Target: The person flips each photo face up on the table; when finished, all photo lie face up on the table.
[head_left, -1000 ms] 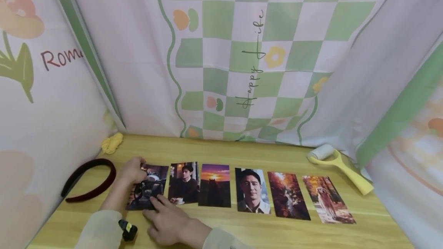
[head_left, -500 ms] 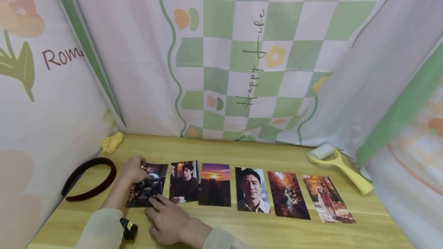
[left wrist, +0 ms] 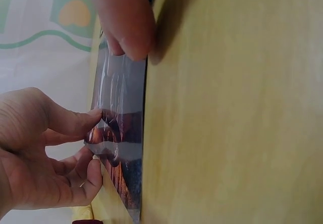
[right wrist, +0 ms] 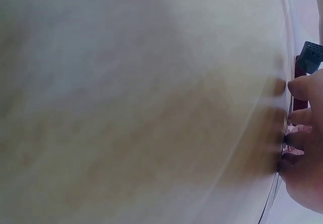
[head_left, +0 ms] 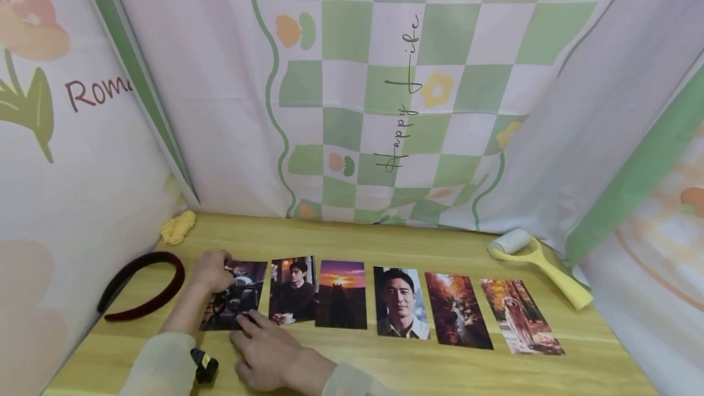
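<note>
A glossy dark photo print [head_left: 242,289] of what looks like a motorbike lies at the left end of a row of photos. My left hand [head_left: 211,272] is at its far left corner; in the left wrist view, that hand's thumb [left wrist: 93,117] lies on the print, with the other fingers curled at its edge, pinching it. From the near side, my right hand [head_left: 269,353] rests its extended fingertips on the print's lower part. Right beside it is a photo of a seated person with a cup [head_left: 293,291], followed by a sunset photo [head_left: 341,295].
Farther right lie a portrait photo [head_left: 403,303], an autumn stream photo [head_left: 459,310] and a dog photo [head_left: 521,316]. A yellow-handled lint roller [head_left: 541,264] sits at the back right. At left are a dark red headband [head_left: 144,307] and a yellow bundle [head_left: 178,228]. Patterned curtains [head_left: 231,109] enclose the table [head_left: 440,371].
The leftmost print's near edge has shifted slightly away from the person, along with the right fingertips. The left hand keeps its place at the corner.
</note>
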Tool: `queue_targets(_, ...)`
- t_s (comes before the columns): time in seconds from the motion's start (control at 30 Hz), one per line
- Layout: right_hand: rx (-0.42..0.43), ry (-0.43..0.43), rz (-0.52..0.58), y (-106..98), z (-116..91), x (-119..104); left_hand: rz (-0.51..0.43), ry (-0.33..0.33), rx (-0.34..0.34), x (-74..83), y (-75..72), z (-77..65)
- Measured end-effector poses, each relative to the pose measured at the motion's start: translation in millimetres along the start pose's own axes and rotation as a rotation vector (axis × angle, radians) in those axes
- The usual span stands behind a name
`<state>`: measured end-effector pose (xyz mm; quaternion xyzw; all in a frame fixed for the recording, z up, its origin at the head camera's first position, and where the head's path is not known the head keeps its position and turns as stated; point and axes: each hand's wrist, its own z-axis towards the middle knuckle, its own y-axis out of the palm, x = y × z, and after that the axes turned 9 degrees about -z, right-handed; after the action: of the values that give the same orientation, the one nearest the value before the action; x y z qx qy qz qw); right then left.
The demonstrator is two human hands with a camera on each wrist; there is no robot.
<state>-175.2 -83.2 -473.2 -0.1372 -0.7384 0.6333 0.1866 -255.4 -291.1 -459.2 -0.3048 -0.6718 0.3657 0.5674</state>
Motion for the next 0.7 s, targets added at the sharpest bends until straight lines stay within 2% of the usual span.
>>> queue_targets(0.23, 0.019, 0.015, 0.015, 1, -1, -1, -0.010, -0.041, -0.021, 2.4, 1.4, -1.3)
queue_targets(0.37, 0.062, 0.045, 0.011, 1, -5, 0, -0.024, -0.037, -0.022, 3.3, 3.4, -2.6)
queue_targets(0.53, 0.121, 0.167, -0.019, 0, -12, 1, -0.032, 0.018, -0.003, 2.7, 3.4, -3.8)
queue_targets(0.7, 0.100, 0.304, 0.039, 2, -16, 7, -0.014, 0.042, 0.006, 1.7, 3.4, -2.8)
